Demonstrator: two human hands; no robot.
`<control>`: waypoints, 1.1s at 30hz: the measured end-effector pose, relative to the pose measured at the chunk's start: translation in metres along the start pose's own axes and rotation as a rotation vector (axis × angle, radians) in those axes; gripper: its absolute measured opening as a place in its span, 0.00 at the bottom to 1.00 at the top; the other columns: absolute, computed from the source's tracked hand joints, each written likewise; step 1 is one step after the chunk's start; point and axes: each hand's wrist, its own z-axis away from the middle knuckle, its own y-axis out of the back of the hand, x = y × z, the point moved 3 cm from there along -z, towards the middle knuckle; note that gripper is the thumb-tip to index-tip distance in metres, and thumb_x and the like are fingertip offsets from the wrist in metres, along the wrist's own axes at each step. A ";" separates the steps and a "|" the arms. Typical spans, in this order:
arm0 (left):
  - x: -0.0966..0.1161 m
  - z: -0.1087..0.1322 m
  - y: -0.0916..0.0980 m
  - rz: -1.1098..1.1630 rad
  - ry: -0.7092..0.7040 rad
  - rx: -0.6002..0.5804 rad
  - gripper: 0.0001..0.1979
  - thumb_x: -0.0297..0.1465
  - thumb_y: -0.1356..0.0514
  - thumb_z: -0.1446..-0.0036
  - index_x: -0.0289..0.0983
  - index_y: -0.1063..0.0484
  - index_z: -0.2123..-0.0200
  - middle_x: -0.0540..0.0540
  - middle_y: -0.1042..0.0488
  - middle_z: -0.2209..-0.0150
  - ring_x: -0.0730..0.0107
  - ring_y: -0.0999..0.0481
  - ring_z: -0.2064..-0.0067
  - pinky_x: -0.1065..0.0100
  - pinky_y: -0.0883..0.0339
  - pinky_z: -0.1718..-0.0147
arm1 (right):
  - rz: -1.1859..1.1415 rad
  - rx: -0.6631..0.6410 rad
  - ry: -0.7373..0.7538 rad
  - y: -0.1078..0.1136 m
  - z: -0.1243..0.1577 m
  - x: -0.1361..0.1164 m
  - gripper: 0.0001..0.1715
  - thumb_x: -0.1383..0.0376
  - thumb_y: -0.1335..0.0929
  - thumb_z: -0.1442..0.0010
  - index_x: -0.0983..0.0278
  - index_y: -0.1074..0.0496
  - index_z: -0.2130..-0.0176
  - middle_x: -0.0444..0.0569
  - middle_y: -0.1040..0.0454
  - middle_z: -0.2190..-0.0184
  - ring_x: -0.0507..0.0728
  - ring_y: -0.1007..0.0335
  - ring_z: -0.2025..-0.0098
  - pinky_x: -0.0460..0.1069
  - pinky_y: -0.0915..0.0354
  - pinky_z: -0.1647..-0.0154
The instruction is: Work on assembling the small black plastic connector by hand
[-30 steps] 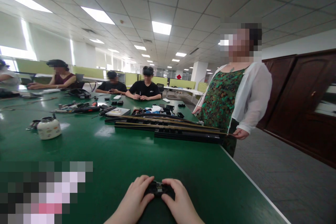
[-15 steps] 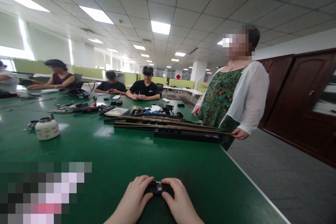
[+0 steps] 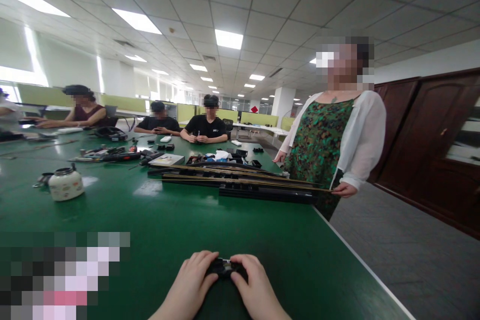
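Between my two hands is a small black part with a shiny metal middle (image 3: 225, 266); its exact kind does not show. My left hand (image 3: 195, 276) grips its left end, thumb at the near side and fingers at the far side. The right end is pinched in the same way by my right hand (image 3: 252, 277). Both hands are low over the near part of the green table (image 3: 150, 240). Fingers cover the ends of the part, and only its middle is visible.
Long black rails with thin golden rods (image 3: 240, 182) lie across the table ahead. A cream jar (image 3: 66, 185) stands at left, with tools (image 3: 112, 154) beyond it. A standing person (image 3: 322, 135) at right touches the rod ends. Several people sit at the far side.
My hands and the black part stay nearly where they were. The standing person has turned a little toward the table, one hand still at the rods.
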 end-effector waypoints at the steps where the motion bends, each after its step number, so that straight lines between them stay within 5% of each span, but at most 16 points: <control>1: 0.000 0.000 0.000 0.000 0.001 0.002 0.18 0.30 0.47 0.47 0.41 0.33 0.51 0.45 0.29 0.51 0.63 0.33 0.49 0.62 0.40 0.51 | 0.003 0.002 0.001 0.000 0.000 0.000 0.16 0.69 0.37 0.49 0.61 0.29 0.60 0.49 0.28 0.59 0.58 0.34 0.54 0.51 0.42 0.49; 16: -0.006 -0.001 -0.004 0.026 -0.001 -0.006 0.20 0.31 0.44 0.51 0.42 0.32 0.52 0.45 0.29 0.52 0.61 0.33 0.49 0.60 0.42 0.49 | 0.001 -0.005 0.009 -0.001 0.000 -0.003 0.21 0.70 0.34 0.56 0.60 0.28 0.59 0.50 0.28 0.56 0.60 0.37 0.50 0.54 0.45 0.45; 33: -0.007 -0.001 -0.006 0.050 -0.010 -0.026 0.22 0.30 0.41 0.52 0.42 0.33 0.51 0.44 0.29 0.50 0.60 0.34 0.48 0.60 0.42 0.48 | 0.064 -0.040 0.038 -0.001 0.000 -0.007 0.12 0.70 0.32 0.56 0.58 0.26 0.68 0.45 0.26 0.62 0.57 0.35 0.54 0.51 0.44 0.50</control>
